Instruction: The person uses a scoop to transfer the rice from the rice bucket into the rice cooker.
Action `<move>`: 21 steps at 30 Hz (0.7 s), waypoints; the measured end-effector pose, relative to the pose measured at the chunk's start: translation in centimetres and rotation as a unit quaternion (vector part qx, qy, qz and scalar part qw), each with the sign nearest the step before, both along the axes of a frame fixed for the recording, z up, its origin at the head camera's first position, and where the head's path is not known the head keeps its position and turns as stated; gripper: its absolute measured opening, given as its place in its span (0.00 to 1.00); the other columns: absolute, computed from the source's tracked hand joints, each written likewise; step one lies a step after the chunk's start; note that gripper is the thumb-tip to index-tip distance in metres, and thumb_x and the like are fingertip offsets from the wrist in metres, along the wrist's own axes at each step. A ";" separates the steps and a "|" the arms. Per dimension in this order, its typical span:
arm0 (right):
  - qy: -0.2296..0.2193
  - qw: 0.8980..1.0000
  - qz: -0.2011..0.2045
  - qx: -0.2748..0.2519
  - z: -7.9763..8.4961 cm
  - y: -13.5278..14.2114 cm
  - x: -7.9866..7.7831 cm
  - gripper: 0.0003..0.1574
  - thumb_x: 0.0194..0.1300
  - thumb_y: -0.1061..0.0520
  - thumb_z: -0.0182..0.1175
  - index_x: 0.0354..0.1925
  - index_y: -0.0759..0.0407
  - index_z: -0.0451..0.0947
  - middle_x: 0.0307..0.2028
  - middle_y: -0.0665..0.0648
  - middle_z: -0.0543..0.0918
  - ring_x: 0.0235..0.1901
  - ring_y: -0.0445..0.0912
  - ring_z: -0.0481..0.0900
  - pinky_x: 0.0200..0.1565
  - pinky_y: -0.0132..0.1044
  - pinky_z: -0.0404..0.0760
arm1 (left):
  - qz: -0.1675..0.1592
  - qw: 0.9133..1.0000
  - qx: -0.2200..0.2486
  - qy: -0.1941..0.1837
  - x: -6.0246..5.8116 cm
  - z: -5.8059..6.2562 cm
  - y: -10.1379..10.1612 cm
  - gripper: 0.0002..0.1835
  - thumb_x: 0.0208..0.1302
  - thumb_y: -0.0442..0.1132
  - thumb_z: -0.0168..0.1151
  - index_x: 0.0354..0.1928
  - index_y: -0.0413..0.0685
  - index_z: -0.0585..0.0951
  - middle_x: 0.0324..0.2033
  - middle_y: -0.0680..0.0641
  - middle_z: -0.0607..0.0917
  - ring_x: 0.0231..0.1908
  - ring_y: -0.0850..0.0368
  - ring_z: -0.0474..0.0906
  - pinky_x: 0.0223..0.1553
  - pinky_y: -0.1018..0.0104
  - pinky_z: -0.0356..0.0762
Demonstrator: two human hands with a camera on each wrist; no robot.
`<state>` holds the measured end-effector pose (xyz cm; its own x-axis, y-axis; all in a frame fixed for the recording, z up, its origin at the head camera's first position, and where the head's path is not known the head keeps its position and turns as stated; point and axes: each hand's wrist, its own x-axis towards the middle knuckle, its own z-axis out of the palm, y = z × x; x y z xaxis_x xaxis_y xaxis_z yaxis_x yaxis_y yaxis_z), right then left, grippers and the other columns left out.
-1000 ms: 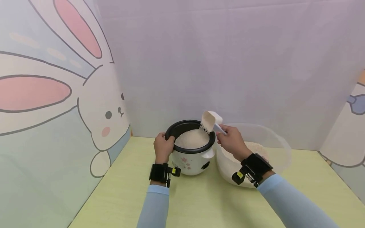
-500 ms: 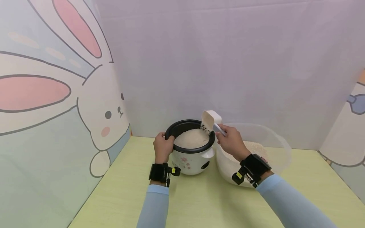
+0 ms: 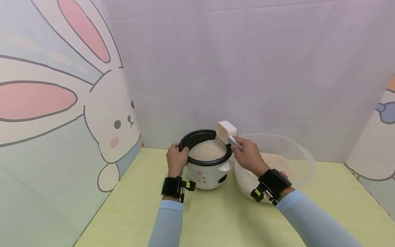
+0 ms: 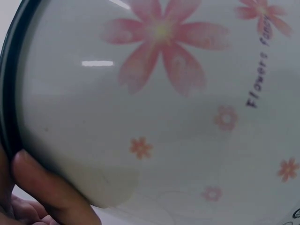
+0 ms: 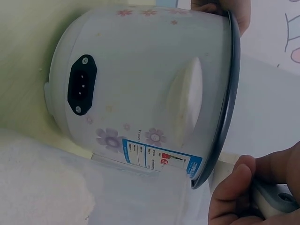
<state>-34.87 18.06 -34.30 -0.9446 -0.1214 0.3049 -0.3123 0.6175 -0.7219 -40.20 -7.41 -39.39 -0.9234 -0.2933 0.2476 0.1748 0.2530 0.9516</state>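
Observation:
A white rice cooker (image 3: 205, 176) with pink flowers and a black rim stands on the table, lidless. White rice (image 3: 208, 151) is heaped inside it. My left hand (image 3: 177, 159) grips the cooker's left rim, thumb on top; in the left wrist view its fingers (image 4: 51, 192) lie against the cooker's wall. By its handle, my right hand (image 3: 249, 154) holds a white measuring scoop (image 3: 226, 130), tipped over the cooker's right rim with grains falling from it. The right wrist view shows the right hand's fingers curled round the handle (image 5: 274, 199).
Just right of the cooker stands a large translucent tub (image 3: 303, 164) with rice (image 3: 274, 163) in it, partly behind my right hand. The pale yellow-green table (image 3: 210, 219) meets a plain back wall (image 3: 234, 68) and a rabbit-printed left wall (image 3: 105, 113).
The scoop has shifted slightly left over the cooker and turned, with the right hand following. Fewer grains fall from it. My left hand keeps its place on the rim.

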 end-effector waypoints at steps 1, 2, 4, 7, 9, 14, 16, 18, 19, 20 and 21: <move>0.002 1.000 0.000 0.005 -0.1 0.0 0.0 0.33 0.79 0.60 0.51 0.76 0.68 0.60 0.51 0.71 0.81 0.34 0.50 0.82 0.28 0.38 0.74 | 0.000 1.000 -0.001 0.001 0.0 0.0 0.0 0.20 0.63 0.36 0.58 0.54 0.31 0.79 0.36 0.37 0.84 0.20 0.54 0.77 0.16 0.68 0.75; 0.003 1.000 0.002 0.008 -0.1 0.0 0.1 0.33 0.79 0.60 0.51 0.76 0.68 0.60 0.49 0.71 0.82 0.33 0.49 0.81 0.26 0.37 0.73 | 0.000 1.000 -0.002 0.003 0.0 0.0 0.0 0.20 0.63 0.36 0.58 0.54 0.31 0.79 0.36 0.36 0.84 0.19 0.54 0.77 0.16 0.68 0.75; 0.003 1.000 0.005 0.015 -0.2 -0.1 0.2 0.33 0.79 0.59 0.51 0.76 0.67 0.60 0.43 0.68 0.84 0.29 0.48 0.79 0.24 0.37 0.70 | -0.001 1.000 -0.004 0.004 0.1 0.0 0.0 0.20 0.63 0.36 0.58 0.54 0.30 0.79 0.36 0.36 0.84 0.19 0.54 0.77 0.16 0.67 0.75; 0.011 1.000 0.013 0.025 -0.3 -0.1 0.2 0.32 0.79 0.59 0.52 0.75 0.68 0.61 0.33 0.63 0.83 0.23 0.45 0.73 0.23 0.36 0.68 | -0.001 1.000 -0.004 0.004 0.1 0.0 0.0 0.21 0.63 0.36 0.58 0.54 0.30 0.79 0.36 0.36 0.84 0.20 0.54 0.77 0.16 0.68 0.75; 0.029 0.999 0.016 0.038 -0.3 -0.2 0.2 0.31 0.78 0.60 0.52 0.74 0.69 0.63 0.29 0.60 0.81 0.19 0.44 0.70 0.22 0.35 0.68 | -0.001 1.000 -0.003 0.002 0.1 0.0 0.1 0.20 0.63 0.36 0.58 0.54 0.31 0.80 0.36 0.36 0.84 0.20 0.54 0.77 0.16 0.68 0.75; 0.066 0.996 0.013 0.062 -0.3 -0.3 0.1 0.30 0.76 0.62 0.53 0.72 0.70 0.66 0.31 0.61 0.82 0.14 0.41 0.63 0.21 0.35 0.67 | 0.000 1.000 0.000 0.001 0.1 0.0 0.1 0.20 0.63 0.36 0.58 0.54 0.31 0.80 0.35 0.37 0.84 0.20 0.54 0.77 0.16 0.68 0.75; 0.073 0.995 0.013 0.069 -0.4 -0.3 0.2 0.30 0.76 0.62 0.53 0.72 0.71 0.66 0.36 0.65 0.84 0.14 0.42 0.63 0.22 0.35 0.67 | 0.000 1.000 0.001 0.002 0.1 0.0 0.1 0.20 0.63 0.36 0.58 0.54 0.31 0.80 0.35 0.37 0.84 0.19 0.54 0.77 0.16 0.68 0.75; 0.079 0.994 0.013 0.076 -0.5 -0.3 0.2 0.30 0.76 0.63 0.54 0.72 0.71 0.66 0.42 0.69 0.84 0.16 0.43 0.66 0.22 0.36 0.69 | -0.002 1.000 0.002 0.002 0.1 0.0 0.0 0.20 0.63 0.36 0.58 0.54 0.31 0.79 0.35 0.37 0.83 0.20 0.54 0.77 0.16 0.68 0.75; 0.083 0.993 0.015 0.079 -0.5 -0.3 0.2 0.30 0.76 0.63 0.54 0.71 0.72 0.66 0.46 0.71 0.84 0.19 0.45 0.70 0.24 0.37 0.70 | -0.002 1.000 0.002 0.002 0.1 0.0 0.0 0.20 0.63 0.36 0.58 0.54 0.31 0.79 0.35 0.37 0.83 0.20 0.54 0.77 0.16 0.68 0.75; 0.087 0.993 0.017 0.083 -0.6 -0.3 0.2 0.30 0.75 0.63 0.54 0.71 0.72 0.66 0.49 0.73 0.83 0.23 0.47 0.74 0.26 0.38 0.71 | -0.001 1.000 0.002 0.002 0.1 0.0 0.0 0.21 0.63 0.37 0.58 0.54 0.31 0.79 0.35 0.37 0.83 0.20 0.54 0.77 0.16 0.68 0.75; 0.090 0.992 0.019 0.085 -0.6 -0.2 0.3 0.30 0.75 0.64 0.54 0.71 0.73 0.66 0.52 0.74 0.82 0.27 0.49 0.77 0.28 0.39 0.73 | -0.001 1.000 0.001 0.003 0.1 0.0 0.0 0.21 0.63 0.36 0.58 0.55 0.31 0.79 0.35 0.37 0.83 0.20 0.53 0.77 0.16 0.68 0.75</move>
